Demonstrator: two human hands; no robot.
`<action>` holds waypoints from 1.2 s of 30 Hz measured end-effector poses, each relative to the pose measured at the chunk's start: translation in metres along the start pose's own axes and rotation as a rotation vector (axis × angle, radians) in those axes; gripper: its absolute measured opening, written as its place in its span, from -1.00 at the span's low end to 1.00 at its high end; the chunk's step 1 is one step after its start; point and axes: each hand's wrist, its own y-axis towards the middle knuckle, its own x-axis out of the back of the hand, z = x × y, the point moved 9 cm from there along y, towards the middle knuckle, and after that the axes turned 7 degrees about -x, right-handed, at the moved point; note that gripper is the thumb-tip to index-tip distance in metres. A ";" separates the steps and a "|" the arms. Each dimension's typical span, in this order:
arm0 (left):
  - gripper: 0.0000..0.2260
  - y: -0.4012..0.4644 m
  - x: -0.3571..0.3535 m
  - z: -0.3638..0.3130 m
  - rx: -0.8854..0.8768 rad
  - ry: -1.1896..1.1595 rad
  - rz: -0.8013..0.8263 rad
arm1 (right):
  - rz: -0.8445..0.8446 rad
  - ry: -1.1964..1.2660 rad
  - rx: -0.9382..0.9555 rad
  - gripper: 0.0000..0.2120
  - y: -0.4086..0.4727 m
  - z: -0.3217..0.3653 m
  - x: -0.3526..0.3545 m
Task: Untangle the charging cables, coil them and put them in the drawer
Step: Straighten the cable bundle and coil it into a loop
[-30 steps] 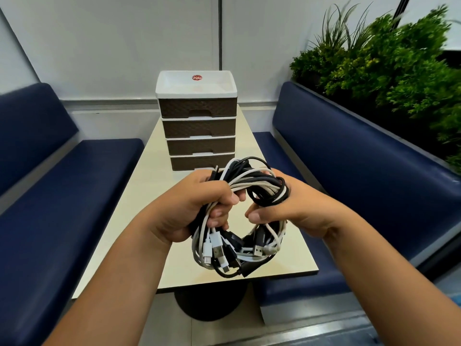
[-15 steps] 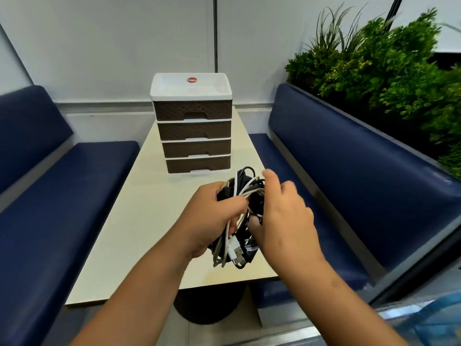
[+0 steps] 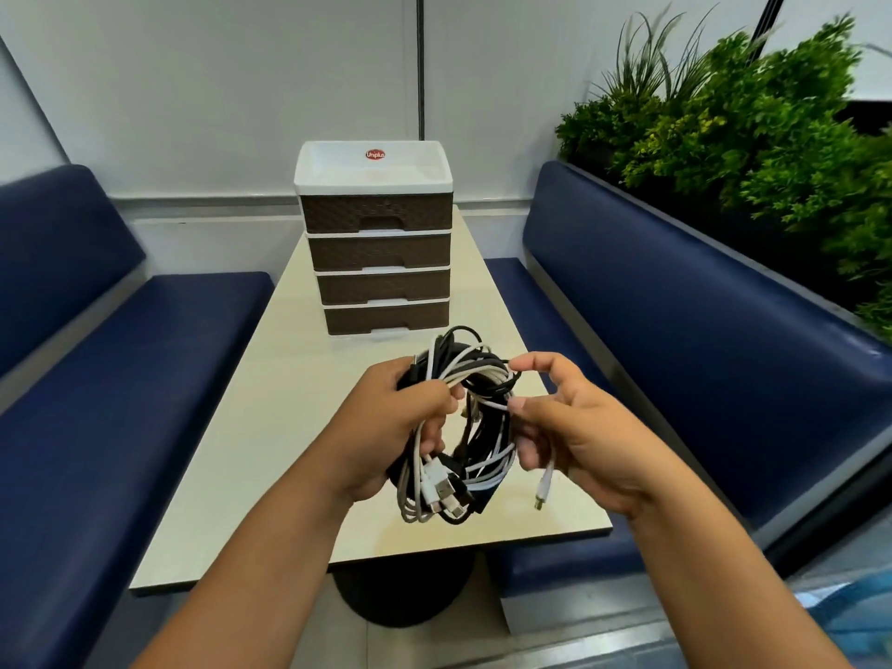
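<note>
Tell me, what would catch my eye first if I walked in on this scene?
First the tangled bundle of black and white cables, held up over the near end of the table: the left hand grips it while the right hand pinches a white strand, one plug dangling below. Behind it, at the table's far end, stands a small four-drawer unit with all its brown drawers closed. Blue benches flank the table, with green plants behind the right one.
</note>
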 end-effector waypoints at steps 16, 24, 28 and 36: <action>-0.83 -0.002 0.020 -0.006 -0.054 -0.446 -0.098 | -0.678 -0.856 0.722 -0.90 -0.055 0.009 -0.022; -0.73 -0.010 0.013 -0.003 -0.052 -0.429 0.008 | -0.549 -0.611 0.629 -0.68 -0.058 0.000 -0.012; -0.73 -0.010 0.012 -0.001 -0.037 -0.441 0.021 | -0.645 -0.467 0.665 -0.79 -0.063 0.027 0.017; -0.77 -0.012 0.005 -0.001 -0.021 -0.493 0.068 | -0.308 -0.585 0.315 -0.26 -0.014 0.023 -0.020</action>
